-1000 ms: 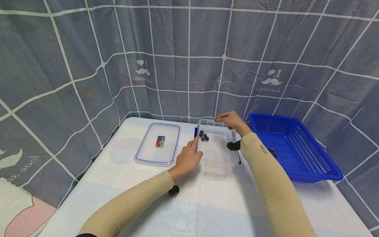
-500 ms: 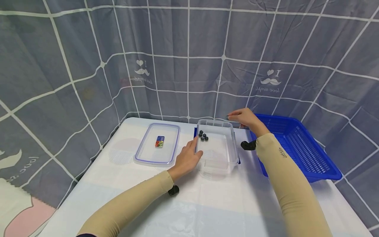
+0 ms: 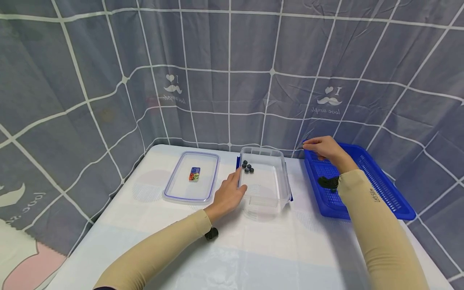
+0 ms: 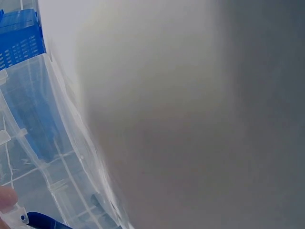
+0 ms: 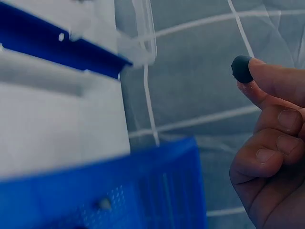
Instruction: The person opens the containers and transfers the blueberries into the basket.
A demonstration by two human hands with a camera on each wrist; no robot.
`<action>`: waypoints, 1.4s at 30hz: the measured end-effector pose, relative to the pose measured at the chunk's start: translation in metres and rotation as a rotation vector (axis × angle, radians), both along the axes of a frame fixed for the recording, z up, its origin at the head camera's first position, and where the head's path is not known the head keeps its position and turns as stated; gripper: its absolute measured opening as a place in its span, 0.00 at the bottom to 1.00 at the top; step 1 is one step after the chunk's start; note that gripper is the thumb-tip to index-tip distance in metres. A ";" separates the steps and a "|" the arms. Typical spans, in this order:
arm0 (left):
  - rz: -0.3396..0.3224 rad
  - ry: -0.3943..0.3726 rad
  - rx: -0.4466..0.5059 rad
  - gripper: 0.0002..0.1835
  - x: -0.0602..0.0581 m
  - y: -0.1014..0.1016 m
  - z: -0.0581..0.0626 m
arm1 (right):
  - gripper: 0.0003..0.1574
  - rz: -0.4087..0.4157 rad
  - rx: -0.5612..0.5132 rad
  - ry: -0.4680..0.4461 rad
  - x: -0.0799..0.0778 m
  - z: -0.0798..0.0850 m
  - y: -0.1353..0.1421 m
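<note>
My right hand [image 3: 326, 150] is above the back left corner of the blue basket [image 3: 314, 193]. Thumb and fingertips pinch a dark blueberry [image 5: 242, 69], seen best in the right wrist view. My left hand [image 3: 228, 195] touches the left wall of the clear plastic food container [image 3: 268, 183] with its fingers extended. Several blueberries [image 3: 247, 170] are grouped in that container's far left part. Inside the basket, a blurred small thing [image 5: 104, 204] shows in the right wrist view. My right wrist hides part of the basket in the head view.
A clear lid [image 3: 177, 189] with a blue seal and a colourful label [image 3: 194, 174] lies left of the container. Blue side clips [image 3: 238, 162] stick out from the container. A grey checked curtain [image 3: 203, 48] hangs close behind the white table [image 3: 253, 249].
My right hand has moved right, from over the container's far edge to over the basket, still pinching the blueberry. My left hand has stayed at the container wall.
</note>
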State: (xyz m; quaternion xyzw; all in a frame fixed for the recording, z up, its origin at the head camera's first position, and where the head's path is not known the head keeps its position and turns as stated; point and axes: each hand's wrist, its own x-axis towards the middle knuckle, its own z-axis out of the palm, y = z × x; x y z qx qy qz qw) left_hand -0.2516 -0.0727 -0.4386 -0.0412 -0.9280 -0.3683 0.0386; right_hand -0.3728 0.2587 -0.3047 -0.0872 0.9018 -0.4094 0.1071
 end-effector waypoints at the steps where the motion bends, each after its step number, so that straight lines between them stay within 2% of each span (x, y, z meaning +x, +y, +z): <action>1: 0.000 0.003 -0.001 0.39 0.000 0.000 0.000 | 0.34 -0.005 0.002 0.002 0.000 -0.001 0.005; 9: 0.000 0.002 -0.008 0.39 0.000 -0.001 0.000 | 0.37 -0.075 0.002 -0.081 0.002 -0.013 0.046; 23: 0.007 -0.003 -0.010 0.38 0.000 -0.001 -0.003 | 0.39 -0.144 -0.011 -0.176 0.004 -0.054 0.095; 29: 0.000 -0.002 -0.007 0.38 0.000 -0.001 -0.003 | 0.33 -0.167 0.004 -0.208 0.008 -0.068 0.109; 30: -0.001 -0.001 -0.006 0.38 0.000 -0.001 -0.003 | 0.31 -0.171 0.000 -0.213 0.009 -0.071 0.111; 32: -0.002 0.000 -0.005 0.38 -0.001 -0.001 -0.004 | 0.19 -0.180 0.018 -0.230 0.009 -0.074 0.114; 33: -0.002 0.002 -0.005 0.38 -0.001 -0.001 -0.004 | 0.17 -0.186 0.028 -0.239 0.010 -0.075 0.114; 37: -0.003 0.002 -0.007 0.38 -0.001 -0.001 -0.003 | 0.31 -0.205 0.070 -0.278 0.012 -0.078 0.118; 42: -0.004 -0.006 -0.012 0.38 0.001 0.000 -0.002 | 0.32 -0.219 0.080 -0.281 0.016 -0.081 0.120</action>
